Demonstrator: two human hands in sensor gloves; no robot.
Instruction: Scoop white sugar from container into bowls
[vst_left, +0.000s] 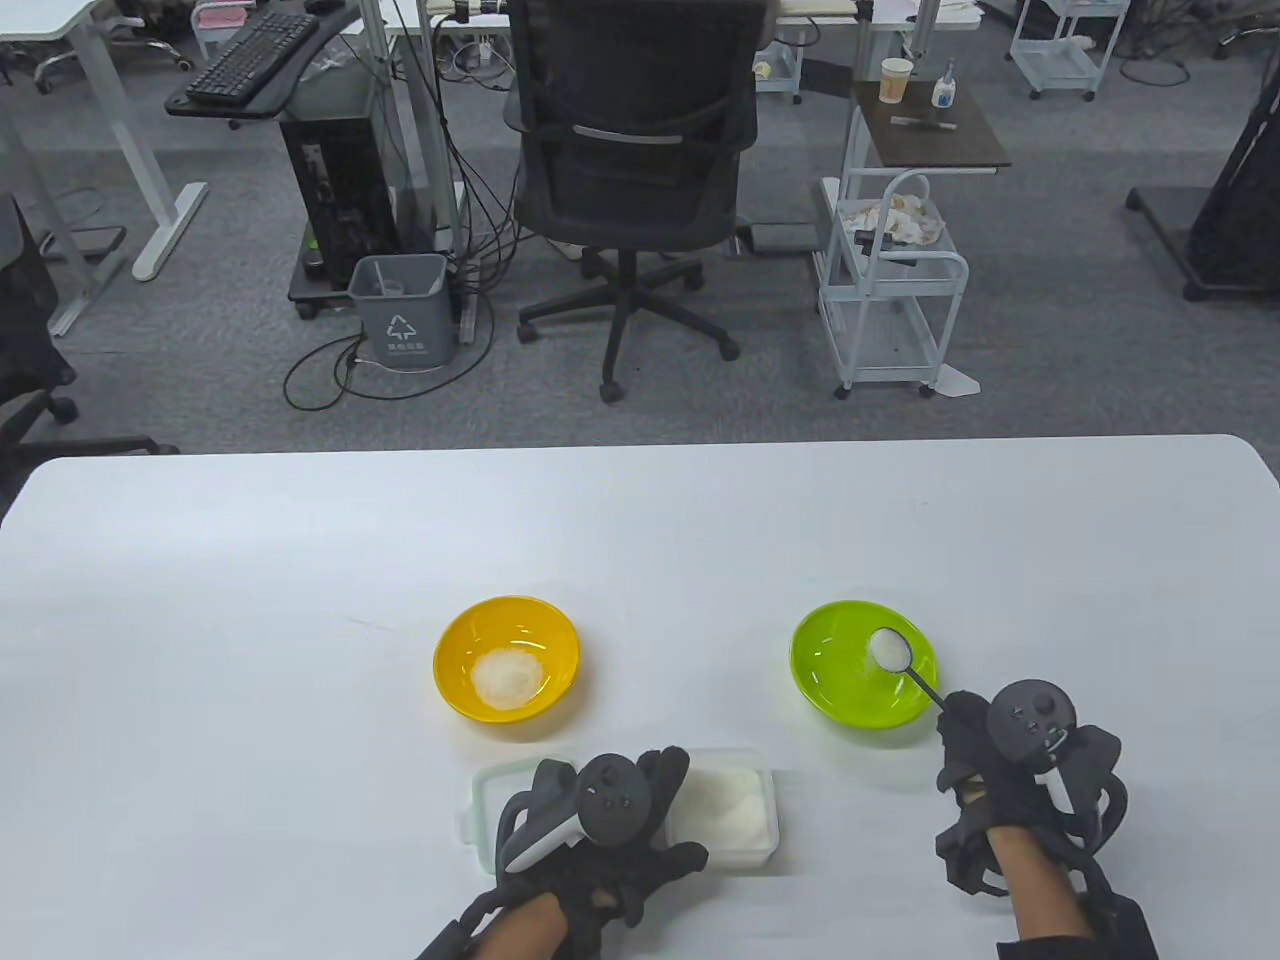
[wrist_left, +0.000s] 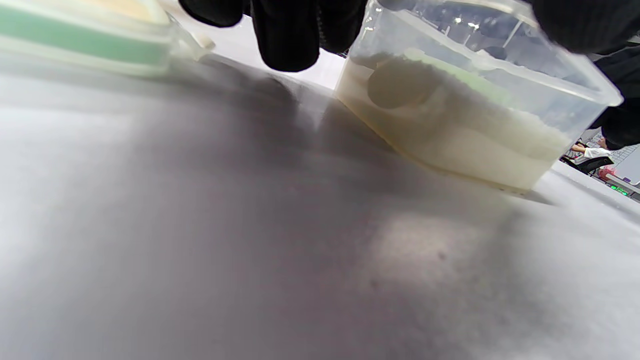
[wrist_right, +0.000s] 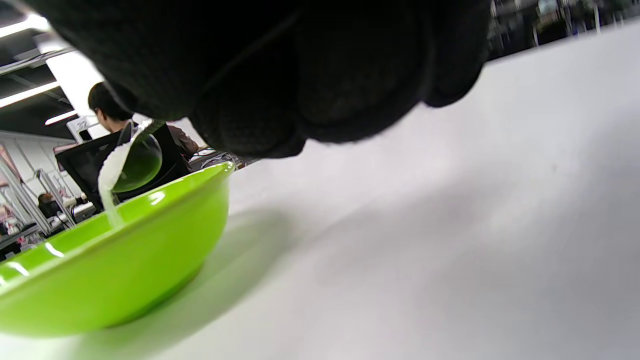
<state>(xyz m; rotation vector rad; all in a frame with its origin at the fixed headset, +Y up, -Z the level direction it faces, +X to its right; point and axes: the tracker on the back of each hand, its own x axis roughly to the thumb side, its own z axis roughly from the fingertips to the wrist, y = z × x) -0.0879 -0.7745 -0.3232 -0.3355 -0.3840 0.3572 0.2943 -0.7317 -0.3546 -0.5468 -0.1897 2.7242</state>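
A clear plastic container (vst_left: 728, 806) of white sugar stands at the table's near middle; it also shows in the left wrist view (wrist_left: 480, 115). My left hand (vst_left: 600, 810) rests on it, fingers against its left wall and rim. My right hand (vst_left: 985, 745) grips the handle of a metal spoon (vst_left: 890, 650), tilted over the green bowl (vst_left: 863, 662). In the right wrist view sugar pours from the spoon (wrist_right: 135, 162) into the green bowl (wrist_right: 115, 255). A yellow bowl (vst_left: 507, 656) to the left holds a mound of sugar.
The container's lid (vst_left: 490, 810) lies on the table just left of the container, partly under my left hand; it shows in the left wrist view (wrist_left: 85, 40). An office chair (vst_left: 635, 170) and a cart (vst_left: 890, 290) stand beyond the table's far edge.
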